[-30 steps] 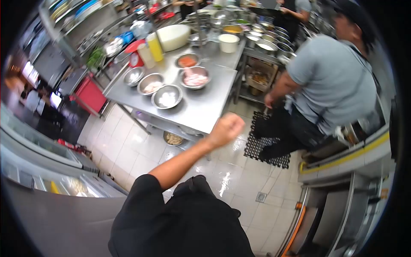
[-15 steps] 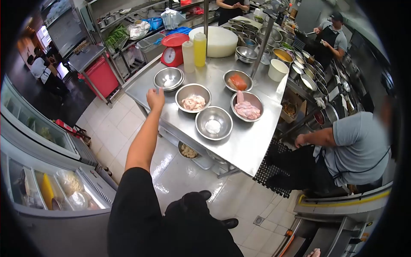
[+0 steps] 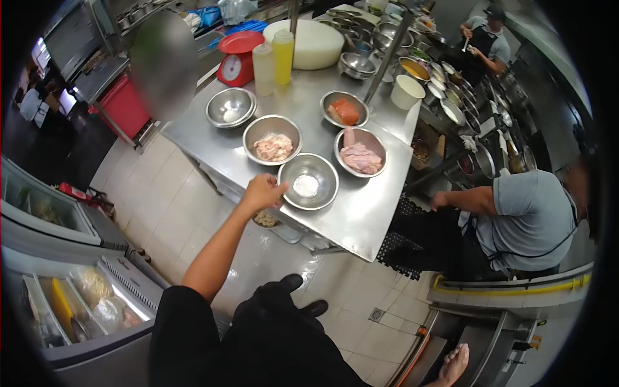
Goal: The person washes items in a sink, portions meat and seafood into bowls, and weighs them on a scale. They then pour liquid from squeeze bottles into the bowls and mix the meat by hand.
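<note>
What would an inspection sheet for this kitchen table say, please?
Surface: steel table, shiny, bare at its near right corner.
Job's things: nearest bowl holds white stuff; bowl of pale meat and bowl of pink meat stand close by.
Clutter: red scale, pale bottle and yellow bottle stand together further back.
Grips: left hand at the nearest bowl's rim, touch unclear; right hand low at right, nothing seen in it.
Cables: nothing seen.
Surroundings: tiled floor; black mat; person in grey shirt at right.
</note>
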Available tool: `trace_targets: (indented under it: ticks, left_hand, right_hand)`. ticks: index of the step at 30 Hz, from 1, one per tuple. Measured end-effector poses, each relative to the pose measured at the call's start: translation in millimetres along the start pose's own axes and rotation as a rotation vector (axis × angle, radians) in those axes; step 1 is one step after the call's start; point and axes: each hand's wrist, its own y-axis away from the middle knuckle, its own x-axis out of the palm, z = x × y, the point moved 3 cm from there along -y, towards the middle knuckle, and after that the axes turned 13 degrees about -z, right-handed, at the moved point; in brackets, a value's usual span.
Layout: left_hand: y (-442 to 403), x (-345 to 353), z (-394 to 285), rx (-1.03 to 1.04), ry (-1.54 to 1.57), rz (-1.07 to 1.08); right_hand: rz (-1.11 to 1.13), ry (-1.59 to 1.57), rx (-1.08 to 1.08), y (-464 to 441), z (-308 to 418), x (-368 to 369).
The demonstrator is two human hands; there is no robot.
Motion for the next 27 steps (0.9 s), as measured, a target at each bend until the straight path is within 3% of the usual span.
trace_targets:
  ticks: [1,3,4,7,10,11,12,15,17,19,20,21,22,23,26,27]
  left_hand:
    - [-1.2,8.8,5.5,0.017,0.008,0.011]
    - [-3.5,16.9,6.2,0.318,-0.273,-0.235]
    - [12.1,12.9,-14.4,0.337,-0.214,-0.238]
    - [32.7,-2.8,-45.5,0.167,-0.121,-0.155]
    - [5.3,-9.9,-71.6,0.185,0.128,-0.168]
    - [-18.4,-5.2,-77.5,0.154,0.349,-0.057]
    - [-38.3,-2.3,-95.1,0.081,0.328,-0.077]
    - [-133.7,26.0,-131.7,0.233,0.346,-0.157]
    - [-194.8,51.1,-147.8,0.272,0.385,-0.151]
    - [-259.0,75.3,-156.5,0.18,0.368,-0.213]
    - [-294.0,90.3,-151.8,0.203,0.373,-0.205]
    - [-327.5,102.2,-144.2,0.334,0.21,-0.383]
    - [-350.9,108.9,-149.0,0.463,0.05,-0.567]
    - [-352.0,109.9,-162.9,0.482,0.061,-0.565]
    - [-350.9,108.8,-185.8,0.354,0.155,-0.528]
    - [-369.1,115.5,-179.7,0.245,0.275,-0.415]
  right_hand:
    - [-0.064,0.034,-0.041,-17.6,-21.8,-16.6]
    - [-0.035,0.054,-0.041,-29.0,-27.2,-17.5]
    - [-0.046,0.039,-0.029,-29.2,-25.7,-14.6]
    - [-0.087,0.057,-0.011,-40.7,-33.5,-19.1]
    - [-0.107,0.029,0.015,-52.8,-48.3,-24.5]
    - [-0.112,0.024,0.019,-55.8,-55.6,-25.2]
    - [-0.156,0.027,0.049,-61.0,-64.8,-24.2]
    - [-0.224,0.055,0.118,-64.8,-67.3,-7.0]
    - [-0.149,0.101,0.119,-71.2,-76.3,5.2]
    - [-0.285,0.141,0.109,-24.1,-21.0,72.7]
    - [-0.178,0.122,0.194,-59.4,-67.8,43.5]
    - [-0.071,0.111,0.278,-94.9,-115.5,13.1]
    - [-0.131,0.168,0.25,-70.2,-88.1,43.4]
    - [-0.177,0.185,0.251,-45.6,-58.1,79.5]
    - [-0.239,0.194,0.276,-12.4,-20.6,137.3]
    - [-0.25,0.184,0.279,-3.8,-9.9,151.6]
